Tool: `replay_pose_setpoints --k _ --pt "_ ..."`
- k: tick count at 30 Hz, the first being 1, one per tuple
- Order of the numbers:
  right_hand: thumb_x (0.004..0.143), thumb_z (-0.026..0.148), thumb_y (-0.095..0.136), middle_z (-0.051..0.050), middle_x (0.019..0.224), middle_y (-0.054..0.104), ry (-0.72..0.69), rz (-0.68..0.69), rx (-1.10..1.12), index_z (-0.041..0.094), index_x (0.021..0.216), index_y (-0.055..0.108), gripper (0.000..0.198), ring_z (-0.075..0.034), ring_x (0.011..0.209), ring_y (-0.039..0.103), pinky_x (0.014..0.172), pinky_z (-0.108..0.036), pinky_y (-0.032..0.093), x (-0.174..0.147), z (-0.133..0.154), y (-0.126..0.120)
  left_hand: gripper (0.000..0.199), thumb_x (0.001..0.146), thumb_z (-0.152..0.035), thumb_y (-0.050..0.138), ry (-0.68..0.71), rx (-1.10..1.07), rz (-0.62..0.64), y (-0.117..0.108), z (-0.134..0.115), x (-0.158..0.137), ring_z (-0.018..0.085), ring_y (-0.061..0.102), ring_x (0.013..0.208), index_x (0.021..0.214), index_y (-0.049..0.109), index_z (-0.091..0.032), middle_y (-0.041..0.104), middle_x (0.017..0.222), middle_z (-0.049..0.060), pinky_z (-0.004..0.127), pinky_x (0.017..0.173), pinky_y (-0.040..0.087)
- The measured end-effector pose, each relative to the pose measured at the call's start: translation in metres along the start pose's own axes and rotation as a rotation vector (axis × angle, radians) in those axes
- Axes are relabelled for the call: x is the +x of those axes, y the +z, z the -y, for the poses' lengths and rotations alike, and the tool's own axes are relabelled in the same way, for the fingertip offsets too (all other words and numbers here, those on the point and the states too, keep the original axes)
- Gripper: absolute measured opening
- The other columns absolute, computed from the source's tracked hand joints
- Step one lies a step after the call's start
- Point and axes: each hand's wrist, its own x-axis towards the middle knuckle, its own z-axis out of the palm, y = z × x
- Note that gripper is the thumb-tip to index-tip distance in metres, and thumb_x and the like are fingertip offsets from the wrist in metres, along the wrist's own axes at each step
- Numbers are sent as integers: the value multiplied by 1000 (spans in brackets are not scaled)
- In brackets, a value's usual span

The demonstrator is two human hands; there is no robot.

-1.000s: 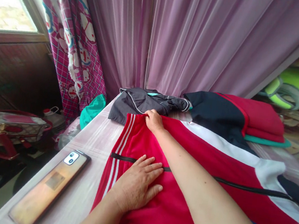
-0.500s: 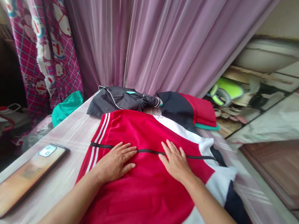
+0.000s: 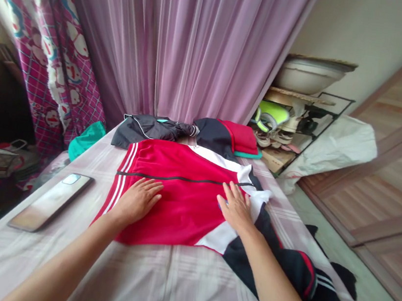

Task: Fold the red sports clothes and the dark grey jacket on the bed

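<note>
Cloth-covered bench (image 3: 168, 289); smooth red jacket (image 3: 182, 209) laid on it toward 6 o'clock, black-zipped, white stripes along one edge. Round whitish basin (image 3: 309, 76) shelved at 2 o'clock, contents hidden. Glossy phone (image 3: 53, 202) laid at 8 o'clock. Left hand (image 3: 139, 199), right hand (image 3: 237, 208) placed at jacket's 9 and 3, fingers spread.

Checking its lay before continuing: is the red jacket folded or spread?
Spread: the red jacket lies flat on the pale cloth, its black zipper stretching across, one dark sleeve extended.
</note>
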Motion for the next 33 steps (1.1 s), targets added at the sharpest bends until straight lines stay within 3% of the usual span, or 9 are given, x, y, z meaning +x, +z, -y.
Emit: replay_pose_setpoints --k 3,6,10,13,15,20,23,27,33 --pt "97 45 39 -11 158 37 -50 43 24 26 148 43 55 -28 144 33 115 -55 24 -25 3 6 45 100 -42 33 6 -53 -113 7 1 -39 24 57 126 126 64 -22 67 131 8 44 114 37" --pt "94 39 46 -15 150 47 -27 -42 112 21 141 53 50 -30 138 42 113 -56 29 -37 -3 11 41 98 -43 38 12 -69 -249 15 13 -67 25 62 117 119 67 -22 70 122 9 43 106 45" --pt "90 34 54 -12 130 65 -294 -211 469 23 113 71 31 -26 121 59 105 -45 45 -46 -7 8 31 97 -40 45 4 -46 -465 13 22 -87 21 67 93 97 69 -20 72 102 9 35 86 54" --pt "86 32 62 -7 109 73 -524 -110 648 26 88 75 14 -23 105 66 98 -42 50 -60 -4 0 36 96 -44 47 69 -40 -396 10 20 -98 17 65 74 79 68 -21 69 78 5 31 73 54" --pt "82 33 69 -6 108 73 -568 -4 655 27 88 75 11 -23 105 66 98 -42 50 -69 -2 -6 36 93 -50 51 102 -50 -326 10 18 -106 18 66 77 82 69 -21 69 80 5 32 75 53" --pt "73 36 77 -9 131 65 -557 88 547 27 113 74 41 -29 122 58 106 -48 44 -80 -1 -6 48 85 -59 59 89 -56 -278 14 18 -117 25 67 101 111 70 -20 71 109 11 40 93 52" --pt "85 31 63 -9 126 68 -544 -7 536 27 107 77 27 -27 118 61 104 -48 45 -79 1 2 45 90 -54 54 82 -41 -263 15 18 -115 26 66 107 116 69 -21 70 113 12 41 95 51" --pt "92 35 48 -9 118 72 -469 -87 683 25 103 77 32 -23 108 66 98 -40 50 -71 4 7 37 98 -40 41 74 -74 -252 9 17 -104 23 67 101 107 72 -21 72 108 11 38 93 51" --pt "87 49 43 -8 85 72 -246 -38 745 22 76 71 40 -23 84 67 79 -34 52 -59 2 -1 20 88 -36 53 -218 -166 -235 -5 29 -75 22 68 84 96 66 -22 73 90 5 32 75 52"
